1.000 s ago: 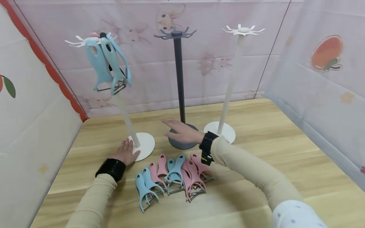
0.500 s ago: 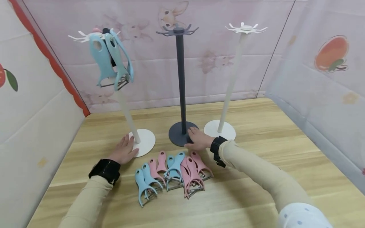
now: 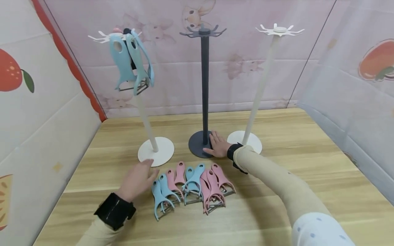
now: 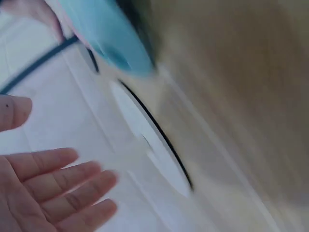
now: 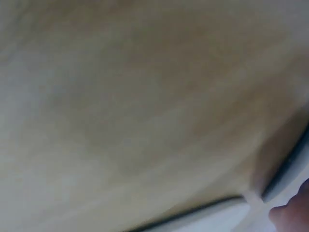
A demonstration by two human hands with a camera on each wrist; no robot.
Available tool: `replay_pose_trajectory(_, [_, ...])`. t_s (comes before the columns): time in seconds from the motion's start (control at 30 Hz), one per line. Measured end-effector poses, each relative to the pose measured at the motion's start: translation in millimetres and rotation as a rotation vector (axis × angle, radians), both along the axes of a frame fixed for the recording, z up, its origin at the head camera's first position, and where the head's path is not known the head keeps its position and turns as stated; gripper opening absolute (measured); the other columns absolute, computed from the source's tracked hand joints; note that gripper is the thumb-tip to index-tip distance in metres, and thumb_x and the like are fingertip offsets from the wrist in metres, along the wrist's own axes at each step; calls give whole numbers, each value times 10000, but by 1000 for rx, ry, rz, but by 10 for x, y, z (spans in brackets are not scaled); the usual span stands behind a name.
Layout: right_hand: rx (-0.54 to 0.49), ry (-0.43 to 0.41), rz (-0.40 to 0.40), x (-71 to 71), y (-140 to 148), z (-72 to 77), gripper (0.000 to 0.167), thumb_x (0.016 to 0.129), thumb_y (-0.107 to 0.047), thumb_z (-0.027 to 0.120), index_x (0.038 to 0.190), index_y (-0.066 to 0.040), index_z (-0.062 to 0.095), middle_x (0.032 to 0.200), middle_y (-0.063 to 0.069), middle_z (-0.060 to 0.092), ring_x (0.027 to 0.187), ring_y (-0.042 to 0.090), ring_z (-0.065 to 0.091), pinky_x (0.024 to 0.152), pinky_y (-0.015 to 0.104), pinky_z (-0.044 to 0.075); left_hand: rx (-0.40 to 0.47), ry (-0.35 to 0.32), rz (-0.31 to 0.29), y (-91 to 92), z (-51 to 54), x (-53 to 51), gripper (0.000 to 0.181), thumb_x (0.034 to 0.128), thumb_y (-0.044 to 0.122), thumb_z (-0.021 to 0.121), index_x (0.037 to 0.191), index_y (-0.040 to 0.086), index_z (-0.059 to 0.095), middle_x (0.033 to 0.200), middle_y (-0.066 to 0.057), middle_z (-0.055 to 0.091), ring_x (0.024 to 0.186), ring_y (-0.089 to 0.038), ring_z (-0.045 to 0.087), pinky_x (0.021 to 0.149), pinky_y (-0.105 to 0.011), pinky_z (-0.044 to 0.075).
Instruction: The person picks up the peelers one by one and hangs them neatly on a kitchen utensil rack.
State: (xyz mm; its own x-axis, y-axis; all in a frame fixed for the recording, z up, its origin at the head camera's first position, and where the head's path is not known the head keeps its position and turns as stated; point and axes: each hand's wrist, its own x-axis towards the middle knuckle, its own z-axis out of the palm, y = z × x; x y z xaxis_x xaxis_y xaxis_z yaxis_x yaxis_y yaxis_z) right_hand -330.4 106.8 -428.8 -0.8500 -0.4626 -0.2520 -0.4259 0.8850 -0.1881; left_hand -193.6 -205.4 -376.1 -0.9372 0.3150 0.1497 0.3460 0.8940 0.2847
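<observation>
My left hand [image 3: 138, 181] is over the table, just in front of the left white stand's base [image 3: 163, 155] and left of the peeler pile. Its fingers are straight with nothing in them, as the left wrist view shows plainly. My right hand [image 3: 220, 147] rests with spread fingers on the round base of the dark grey stand [image 3: 197, 145]. Blue peelers [image 3: 159, 198] and pink peelers [image 3: 213, 186] lie overlapping on the table, handles pointing away. More blue peelers [image 3: 120, 59] hang from the left stand's hooks; a black part behind them is mostly hidden.
A second white stand [image 3: 261, 82] with bare hooks rises at the right, its base partly behind my right forearm. Printed cloth walls [image 3: 172, 82] enclose the wooden table [image 3: 277, 212] at the back and sides. Blur covers much of the right wrist view.
My right hand has come down from the air onto the dark base and settled there. My left hand has left the left white base and drawn back towards the peelers.
</observation>
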Motion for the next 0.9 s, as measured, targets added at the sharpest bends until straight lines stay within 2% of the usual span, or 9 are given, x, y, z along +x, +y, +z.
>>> replay_pose_trajectory(0.07, [0, 23, 20, -27, -5, -55, 796, 947, -526, 269, 1425, 64, 31, 1483, 243, -68, 1362, 335, -82, 1097, 426, 42, -16, -49, 26, 97, 51, 112, 461, 885, 252, 557, 1155, -120, 532, 797, -180, 621, 713, -268, 611, 624, -390, 495])
replay_pose_trajectory(0.2, [9, 67, 49, -23, -26, -112, 788, 946, -516, 299, 1422, 74, 83, 1483, 251, -15, 1365, 345, -35, 1092, 452, 50, -95, -98, 41, 216, 56, 280, 512, 857, 349, 594, 1100, -95, 517, 517, 2, 398, 453, -134, 403, 414, -259, 293])
replay_pose_trajectory(0.3, [13, 89, 62, -1, -37, -120, 782, 945, -502, 329, 1416, 85, 118, 1478, 264, 28, 1364, 357, 2, 1087, 472, 74, -116, -136, 53, 246, 19, 349, 574, 816, 399, 635, 1094, -82, 492, 558, -20, 431, 477, -152, 420, 411, -272, 313])
replay_pose_trajectory(0.37, [8, 93, 63, 4, -38, -130, 784, 942, -500, 345, 1410, 94, 138, 1473, 274, 51, 1362, 368, 24, 1082, 483, 90, -103, -177, 51, 246, 5, 367, 626, 803, 394, 650, 1144, -102, 480, 650, -84, 537, 554, -195, 512, 455, -324, 407])
replay_pose_trajectory(0.47, [15, 89, 59, 6, -20, -128, 785, 938, -497, 361, 1405, 99, 154, 1468, 281, 72, 1358, 378, 46, 1078, 489, 107, -50, -258, 30, 233, -30, 360, 679, 819, 366, 639, 1228, -137, 440, 938, -240, 611, 807, -311, 607, 660, -441, 499])
replay_pose_trajectory(0.6, [34, 92, 49, -1, -4, -136, 788, 931, -507, 370, 1404, 93, 174, 1467, 276, 96, 1357, 376, 73, 1075, 487, 126, 44, -354, 3, 180, -95, 310, 644, 848, 289, 620, 1266, -151, 406, 1168, -304, 529, 1045, -381, 542, 855, -501, 434])
replay_pose_trajectory(0.67, [45, 91, 50, -15, -10, -146, 795, 929, -518, 363, 1407, 88, 172, 1469, 273, 97, 1357, 373, 74, 1075, 487, 130, 80, -379, 3, 145, -114, 294, 606, 836, 237, 632, 1259, -142, 421, 1153, -268, 547, 1015, -344, 554, 855, -491, 435])
replay_pose_trajectory(0.77, [54, 84, 51, -46, -27, -157, 806, 925, -532, 353, 1412, 81, 162, 1473, 263, 89, 1360, 366, 65, 1077, 485, 123, 105, -398, 23, 111, -118, 289, 557, 798, 161, 650, 1239, -120, 458, 1022, -162, 578, 865, -257, 551, 749, -417, 466])
replay_pose_trajectory(0.9, [44, 88, 33, -48, -52, -174, 808, 920, -534, 368, 1415, 73, 170, 1478, 250, 99, 1363, 356, 68, 1079, 481, 117, 111, -420, 54, 107, -121, 299, 560, 737, 101, 655, 1221, -114, 476, 832, -98, 512, 696, -200, 475, 588, -312, 392])
